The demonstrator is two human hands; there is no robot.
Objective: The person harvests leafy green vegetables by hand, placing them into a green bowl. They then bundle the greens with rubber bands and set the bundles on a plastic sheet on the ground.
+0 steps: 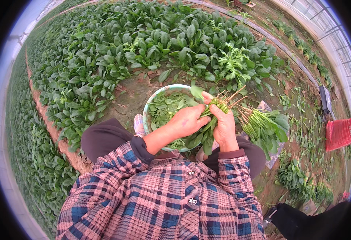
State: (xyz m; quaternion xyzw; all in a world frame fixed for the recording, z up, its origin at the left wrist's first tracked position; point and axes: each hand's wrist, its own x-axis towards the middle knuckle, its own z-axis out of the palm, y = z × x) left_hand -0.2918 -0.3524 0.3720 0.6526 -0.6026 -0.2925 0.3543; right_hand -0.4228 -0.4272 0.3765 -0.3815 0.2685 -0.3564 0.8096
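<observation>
My right hand (224, 127) is wrapped around a bunch of spinach (207, 130), its thumb across the stems. The pale roots point up and to the right, while the leaves hang down towards me. From the left, my left hand (187, 120) grips the same bunch, fingers and thumb on the stems and leaves; part of its grasp is hidden. Below both hands, a light green round basin (147, 109) holds loose leaves (166, 105). Just right of my right hand, a larger pile of spinach (261, 127) with roots lies on a sheet (276, 156) on the ground.
Dense spinach plants (163, 39) grow ahead and to the left. Behind the sheet, torn leaves litter the soil (301, 120). More spinach bunches (295, 177) lie lower right, near another person's dark-clothed leg (304, 222). A red printed bag (340, 133) is at far right.
</observation>
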